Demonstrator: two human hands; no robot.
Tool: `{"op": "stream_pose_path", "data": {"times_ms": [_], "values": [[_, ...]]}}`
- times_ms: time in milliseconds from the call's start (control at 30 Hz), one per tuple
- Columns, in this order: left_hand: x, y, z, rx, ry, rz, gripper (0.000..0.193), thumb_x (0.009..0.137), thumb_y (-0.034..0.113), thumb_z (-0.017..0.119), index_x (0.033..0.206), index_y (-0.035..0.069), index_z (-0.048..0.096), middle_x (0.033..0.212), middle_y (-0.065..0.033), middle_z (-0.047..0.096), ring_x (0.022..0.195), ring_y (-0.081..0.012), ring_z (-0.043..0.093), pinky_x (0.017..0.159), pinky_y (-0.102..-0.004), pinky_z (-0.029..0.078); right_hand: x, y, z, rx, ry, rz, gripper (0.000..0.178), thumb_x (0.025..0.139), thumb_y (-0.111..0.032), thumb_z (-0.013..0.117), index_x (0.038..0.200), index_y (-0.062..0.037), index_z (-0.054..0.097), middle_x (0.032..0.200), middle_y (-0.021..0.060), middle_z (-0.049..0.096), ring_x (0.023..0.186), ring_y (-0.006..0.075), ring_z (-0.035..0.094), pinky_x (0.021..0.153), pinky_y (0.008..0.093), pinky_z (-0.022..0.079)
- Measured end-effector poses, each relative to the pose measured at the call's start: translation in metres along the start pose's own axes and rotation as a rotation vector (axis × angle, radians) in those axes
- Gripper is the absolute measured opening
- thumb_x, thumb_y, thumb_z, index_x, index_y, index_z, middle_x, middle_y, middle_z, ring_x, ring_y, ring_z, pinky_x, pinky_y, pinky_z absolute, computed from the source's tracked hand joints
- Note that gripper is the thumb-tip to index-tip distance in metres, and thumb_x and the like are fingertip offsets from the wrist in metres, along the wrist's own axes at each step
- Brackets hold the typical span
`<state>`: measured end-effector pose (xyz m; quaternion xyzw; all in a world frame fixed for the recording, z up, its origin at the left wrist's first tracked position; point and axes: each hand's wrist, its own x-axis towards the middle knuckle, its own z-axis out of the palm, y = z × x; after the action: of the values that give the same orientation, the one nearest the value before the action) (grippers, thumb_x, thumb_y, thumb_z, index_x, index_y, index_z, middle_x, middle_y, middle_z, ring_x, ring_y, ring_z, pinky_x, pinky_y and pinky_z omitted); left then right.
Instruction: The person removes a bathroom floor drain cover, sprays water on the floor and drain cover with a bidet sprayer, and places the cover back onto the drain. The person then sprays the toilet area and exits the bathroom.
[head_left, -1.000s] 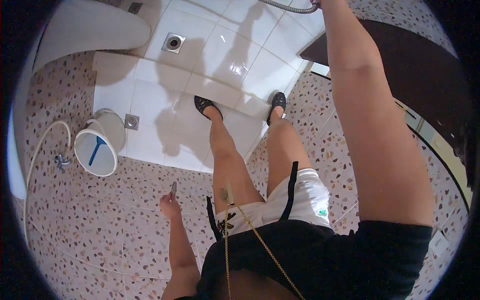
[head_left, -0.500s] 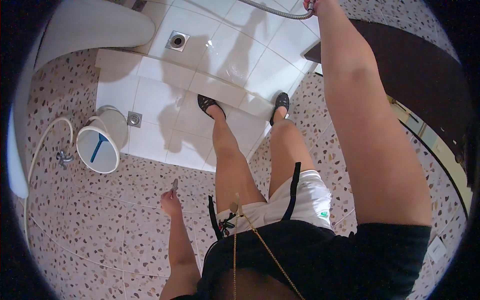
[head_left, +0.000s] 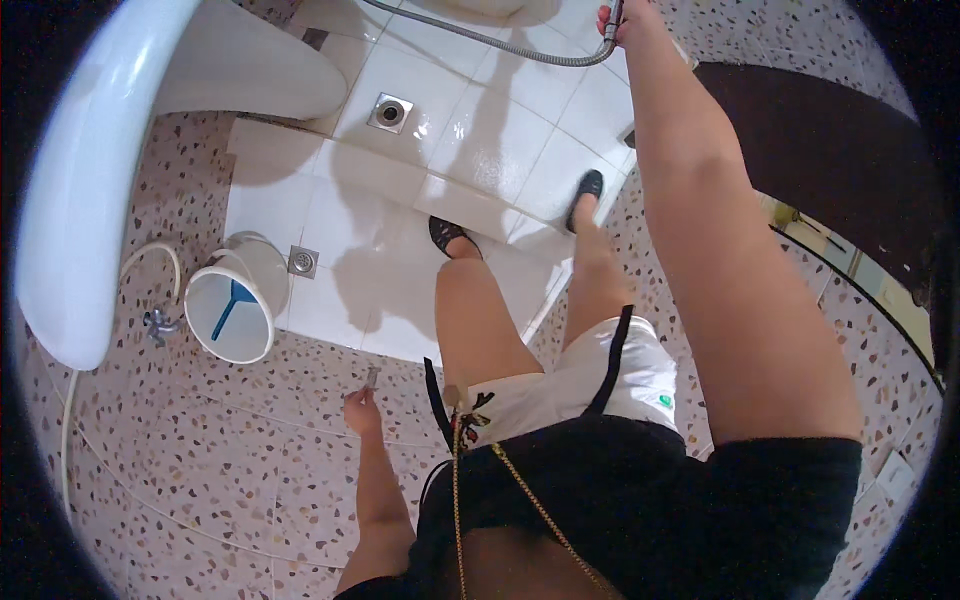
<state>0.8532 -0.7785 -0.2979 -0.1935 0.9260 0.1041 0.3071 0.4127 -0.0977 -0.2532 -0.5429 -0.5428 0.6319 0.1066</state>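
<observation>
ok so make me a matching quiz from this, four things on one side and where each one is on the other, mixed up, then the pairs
Things
1. metal hose
2. blue tool
3. small greyish thing
4. tap

Places
A. held in the left hand
B. on the speckled wall
C. one end at the right hand
D. inside the white bucket

Right pairs: 1-C, 2-D, 3-A, 4-B
</observation>
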Motion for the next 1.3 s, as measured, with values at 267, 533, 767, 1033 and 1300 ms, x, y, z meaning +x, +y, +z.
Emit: {"op": "stream_pose_path", "data": {"times_ms": [267,533,767,1033,1300], "values": [[-0.015,-0.004,-0.013,-0.111,0.003,-0.011,0.018,0.074,0.020,0.066,0.083,0.004,0.068,0.086,-0.0099,0.061,0.073,-0.0250,0.059,0.062,-0.0354,0.047,0.026,0.033,-0.035,0.079,0.011,0.076,0.034,0.090,-0.041,0.040,0.082,-0.0092,0.046,0.059,0.0078,0.048,0.046,0.0200,0.048,0.041,0.0380,0.039],[-0.018,0.024,-0.042,-0.134,0.049,-0.044,0.019,0.074,0.019,0.067,0.082,0.002,0.067,0.081,-0.0096,0.061,0.071,-0.0237,0.058,0.062,-0.0328,0.046,0.044,0.049,-0.066,0.218,-0.025,0.093,0.035,0.093,-0.038,0.034,0.097,-0.0041,0.043,0.072,0.0159,0.054,0.054,0.0250,0.051,0.049,0.0410,0.044],[-0.027,0.035,-0.050,-0.183,0.125,0.109,0.017,0.073,0.017,0.067,0.078,0.000,0.065,0.080,-0.0108,0.060,0.072,-0.0259,0.056,0.067,-0.0361,0.045,0.005,0.014,-0.057,0.137,-0.129,0.042,0.035,0.095,-0.036,0.031,0.096,-0.0029,0.044,0.073,0.0135,0.051,0.057,0.0241,0.049,0.053,0.0406,0.044],[-0.059,0.062,0.002,-0.229,0.149,-0.202,0.017,0.071,0.020,0.068,0.080,0.006,0.068,0.078,-0.0093,0.062,0.078,-0.0245,0.057,0.069,-0.0355,0.046,0.052,0.106,-0.116,0.360,0.206,0.384,0.025,0.086,-0.028,0.036,0.089,-0.0036,0.040,0.070,0.0160,0.046,0.052,0.0264,0.047,0.048,0.0420,0.043],[-0.112,0.211,0.006,-0.062,0.029,-0.129,0.018,0.071,0.020,0.068,0.081,0.006,0.069,0.086,-0.0105,0.063,0.085,-0.0257,0.057,0.072,-0.0344,0.046,0.073,0.149,-0.089,0.453,0.012,0.766,0.032,0.089,-0.033,0.043,0.094,-0.0015,0.046,0.070,0.0110,0.052,0.058,0.0229,0.052,0.055,0.0378,0.043]]}}
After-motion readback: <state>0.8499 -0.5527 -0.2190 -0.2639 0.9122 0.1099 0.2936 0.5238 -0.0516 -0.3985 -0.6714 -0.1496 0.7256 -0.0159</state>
